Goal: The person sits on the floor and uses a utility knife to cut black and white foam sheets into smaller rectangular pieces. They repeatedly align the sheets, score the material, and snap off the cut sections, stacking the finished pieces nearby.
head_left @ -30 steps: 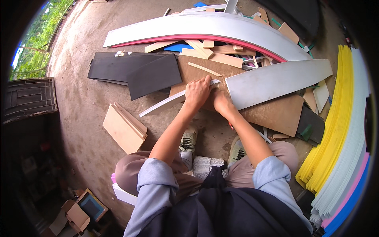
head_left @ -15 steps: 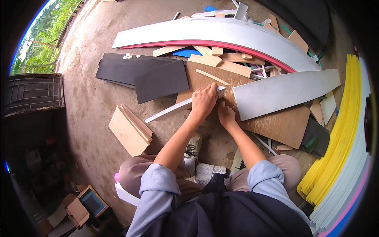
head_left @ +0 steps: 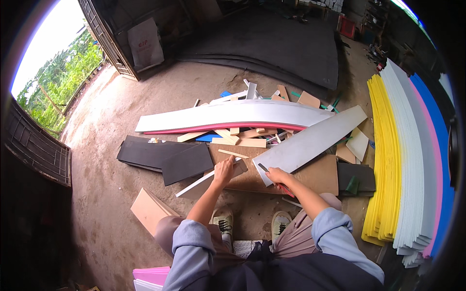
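Observation:
My left hand (head_left: 224,171) is closed on a narrow foam board with a white edge (head_left: 195,185), which stands tilted on its long side. In my right hand (head_left: 278,176) is a knife; its dark blade (head_left: 263,167) points up and left, and red shows below the fist. The blade lies over the near end of a wide grey-white board (head_left: 310,140). Beneath both hands is a worn brown plywood sheet (head_left: 315,177). A thin tan strip (head_left: 233,153) rests on it, just beyond my left hand.
Black sheets (head_left: 184,162) lie to the left, with tan boards (head_left: 148,208) nearer me. Behind the plywood, a long white curved board (head_left: 228,114) covers mixed offcuts. Yellow sheets (head_left: 383,165) and pale blue ones (head_left: 410,160) are stacked at right. Large black sheets (head_left: 272,43) lie at the back.
My hands have moved apart, and the knife now shows in my right hand. The left-hand board has turned so its broad face shows. The view has tipped up toward the back of the room.

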Demonstrator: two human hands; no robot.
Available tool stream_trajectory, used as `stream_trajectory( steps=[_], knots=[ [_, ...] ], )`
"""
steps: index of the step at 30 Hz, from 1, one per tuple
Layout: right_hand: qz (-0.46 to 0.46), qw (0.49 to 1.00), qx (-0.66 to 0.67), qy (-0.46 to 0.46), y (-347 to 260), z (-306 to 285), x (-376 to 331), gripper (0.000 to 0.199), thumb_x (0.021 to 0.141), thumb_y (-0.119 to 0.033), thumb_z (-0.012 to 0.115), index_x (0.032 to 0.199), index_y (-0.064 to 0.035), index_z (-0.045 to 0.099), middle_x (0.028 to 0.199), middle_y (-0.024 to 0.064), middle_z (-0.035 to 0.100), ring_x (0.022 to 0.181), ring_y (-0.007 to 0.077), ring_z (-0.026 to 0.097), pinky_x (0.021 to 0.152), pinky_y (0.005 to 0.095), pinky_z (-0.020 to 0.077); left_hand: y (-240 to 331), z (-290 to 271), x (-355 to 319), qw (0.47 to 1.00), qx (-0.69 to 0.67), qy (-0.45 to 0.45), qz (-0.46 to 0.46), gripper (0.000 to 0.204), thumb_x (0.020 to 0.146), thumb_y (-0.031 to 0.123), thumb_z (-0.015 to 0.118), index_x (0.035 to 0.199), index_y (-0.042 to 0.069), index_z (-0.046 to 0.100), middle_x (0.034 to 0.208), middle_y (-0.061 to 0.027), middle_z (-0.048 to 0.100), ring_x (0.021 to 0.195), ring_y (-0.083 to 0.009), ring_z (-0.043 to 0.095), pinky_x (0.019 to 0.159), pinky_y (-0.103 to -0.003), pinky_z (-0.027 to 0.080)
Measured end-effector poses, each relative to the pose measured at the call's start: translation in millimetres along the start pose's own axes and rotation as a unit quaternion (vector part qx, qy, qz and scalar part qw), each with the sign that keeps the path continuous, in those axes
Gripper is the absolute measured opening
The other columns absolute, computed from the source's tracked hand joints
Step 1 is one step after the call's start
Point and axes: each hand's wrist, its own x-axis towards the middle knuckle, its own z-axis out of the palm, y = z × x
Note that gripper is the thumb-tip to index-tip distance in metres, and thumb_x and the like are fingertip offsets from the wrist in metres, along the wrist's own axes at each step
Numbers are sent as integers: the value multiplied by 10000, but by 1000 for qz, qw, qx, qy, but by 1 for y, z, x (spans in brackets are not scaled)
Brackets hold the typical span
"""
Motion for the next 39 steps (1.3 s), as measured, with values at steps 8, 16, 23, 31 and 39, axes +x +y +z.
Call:
stream_trajectory(
  steps=[8, 16, 23, 31, 39],
  knots=[
    [-140, 967, 164, 136, -23, -108, -73, 385, 796, -281, 619, 956, -27, 378, 608, 1, 414, 454, 84, 437, 405, 260, 439, 12, -110, 57, 940, -278, 188, 54, 304, 780, 167, 617, 996, -18, 511, 807, -179, 612, 728, -258, 614, 650, -323, 462],
    [-328, 866, 323, 194, -85, -130, -105, 501, 749, -247, 683, 1126, -17, 446, 596, -34, 441, 479, 52, 420, 432, 201, 362, 64, -155, 53, 910, -371, 174, 68, 235, 788, 122, 608, 946, -14, 500, 821, -159, 629, 747, -196, 624, 629, -290, 464],
    [-261, 877, 316, 250, -53, -84, -58, 255, 788, -208, 640, 945, -23, 561, 636, -7, 524, 512, 61, 479, 449, 212, 386, 59, -120, 44, 941, -329, 77, 30, 267, 789, 144, 616, 964, -11, 488, 787, -177, 616, 735, -220, 626, 628, -312, 465],
    [-106, 885, 335, 304, 10, -91, 9, 326, 756, -210, 646, 975, -4, 520, 739, 109, 554, 527, 145, 553, 456, 263, 434, 14, -101, 45, 947, -293, 129, 32, 349, 781, 183, 634, 1081, 89, 483, 788, -132, 623, 710, -224, 620, 639, -314, 474],
    [54, 965, 5, 255, 34, -69, 98, 533, 686, -99, 547, 1163, 40, 353, 1192, 292, 229, 1087, 433, 364, 930, 463, 340, -53, -96, 34, 890, -401, 150, -160, 273, 848, 170, 561, 1079, 42, 491, 881, -84, 612, 796, -107, 562, 681, -237, 449]
  ],
)
